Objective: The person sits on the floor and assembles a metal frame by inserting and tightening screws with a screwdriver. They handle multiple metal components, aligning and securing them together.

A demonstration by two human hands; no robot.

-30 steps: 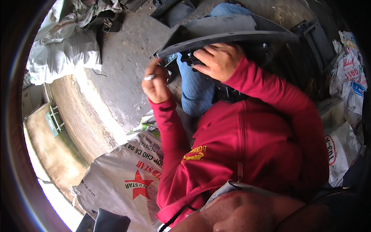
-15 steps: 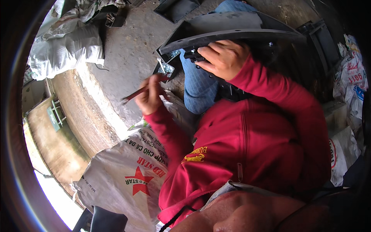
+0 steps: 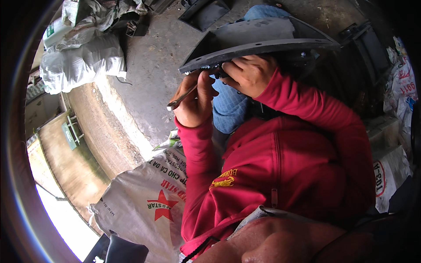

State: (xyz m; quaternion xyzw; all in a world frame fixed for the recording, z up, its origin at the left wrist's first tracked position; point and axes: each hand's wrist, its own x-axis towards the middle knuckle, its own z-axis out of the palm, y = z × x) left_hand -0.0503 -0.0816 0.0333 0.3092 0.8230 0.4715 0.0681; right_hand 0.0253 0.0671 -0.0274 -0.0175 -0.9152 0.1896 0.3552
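Observation:
A large black panel-like frame (image 3: 258, 47) with a curved rim and holes along it leans over my knees in blue jeans. My left hand (image 3: 195, 98) is closed round a slim metal wrench (image 3: 184, 97), one end of it pointing back toward me. The wrench's other end is hidden at the rim's left underside, where small shiny fasteners (image 3: 204, 67) show. Close beside it, my right hand (image 3: 252, 75) is curled under the rim with fingers bent on a dark part there. What those fingertips press on is mostly hidden.
Plastic-wrapped bundles (image 3: 83, 61) lie at the far left. A black tray-like part (image 3: 204, 13) sits on the concrete floor (image 3: 149, 61) beyond, another black frame (image 3: 366, 52) at the right. A white printed sack (image 3: 136, 206) is by my left arm; more sacks (image 3: 401, 83) lie right.
My left hand has moved up and right with the wrench, from beside the small fastener box to the rim's underside. The box is now hidden. My right hand stays under the rim.

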